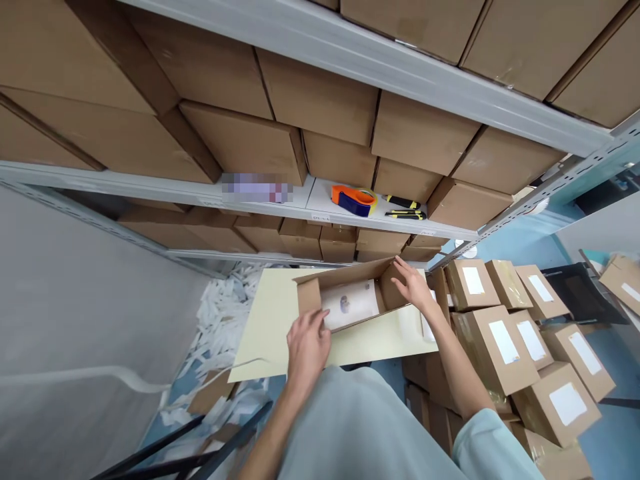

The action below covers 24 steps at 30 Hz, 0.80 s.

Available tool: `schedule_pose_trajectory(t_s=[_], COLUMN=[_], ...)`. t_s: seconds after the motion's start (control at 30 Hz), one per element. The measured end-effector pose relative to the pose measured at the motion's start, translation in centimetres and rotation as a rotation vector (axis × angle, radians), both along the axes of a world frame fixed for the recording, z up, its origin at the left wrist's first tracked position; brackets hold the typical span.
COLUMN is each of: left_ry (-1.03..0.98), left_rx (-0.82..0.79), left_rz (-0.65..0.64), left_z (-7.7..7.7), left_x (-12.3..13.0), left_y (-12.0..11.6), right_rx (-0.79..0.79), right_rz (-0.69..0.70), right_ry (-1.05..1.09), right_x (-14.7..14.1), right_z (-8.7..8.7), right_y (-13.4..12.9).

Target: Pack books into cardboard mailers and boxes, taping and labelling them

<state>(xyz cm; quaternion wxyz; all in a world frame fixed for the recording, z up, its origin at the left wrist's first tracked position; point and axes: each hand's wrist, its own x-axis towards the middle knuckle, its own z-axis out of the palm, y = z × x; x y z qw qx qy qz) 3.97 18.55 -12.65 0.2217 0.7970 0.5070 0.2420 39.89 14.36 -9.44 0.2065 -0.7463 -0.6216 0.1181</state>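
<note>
An open cardboard box [309, 298] rests on a cream-coloured tabletop [260, 333], its long side running across my view. Inside lies a white box or printed sheet [353, 303] with a small dark picture on it; I cannot tell which. At the near left corner, my left hand [309, 343] has its fingers bent over the box's edge, fingertips just inside. My right hand [413, 285] grips the right end wall, its fingers at the far right corner and the thumb to the inner side.
Shelves packed with cardboard boxes [320, 87] rise ahead. On one ledge lie an orange and blue tape dispenser [354, 200] and yellow-black utility knives [406, 215]. Labelled cartons [505, 343] are piled at right. White paper scraps [220, 313] cover the floor at left.
</note>
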Motion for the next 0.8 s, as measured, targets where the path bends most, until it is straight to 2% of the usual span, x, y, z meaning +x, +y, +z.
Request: schedule_pose_trajectory(t_s=[0.1, 0.2, 0.3, 0.4, 0.5, 0.67, 0.73, 0.8], left_ry=[0.040, 0.055, 0.112, 0.169, 0.147, 0.085, 0.052, -0.023], left_rx=[-0.001, -0.006, -0.094, -0.231, -0.265, -0.179, -0.099, 0.016], left_rz=[-0.117, -0.218, -0.276, -0.285, -0.299, -0.254, -0.204, -0.129], left_z=[0.1, -0.3, -1.3, -2.4, -2.8, -1.3, -0.6, -0.2], left_x=[0.2, -0.1, -0.6, -1.2, -1.7, -1.9, -1.6, -1.1], left_y=[-0.5, 0.7, 2.2, 2.9, 2.8, 2.3, 2.3, 2.6], right_rx=[-0.016, -0.011, 0.039, 0.065, 0.077, -0.072, -0.134, -0.163], right_rz=[-0.003, -0.059, -0.122, -0.165, -0.150, 0.025, 0.025, -0.035], right_ry=[-0.027, -0.018, 0.118, 0.348, 0.475, 0.487, 0.431, 0.352], right_x=[-1.2, -1.9, -1.3, 0.0, 0.2, -2.5, -3.2, -3.3], right_z=[0.6, 1.1, 1.0, 0.5, -0.2, -1.0, -1.1, -1.1], right_y=[0.5, 0.1, -1.0, -2.1, -2.9, -4.4, -4.8, -4.9])
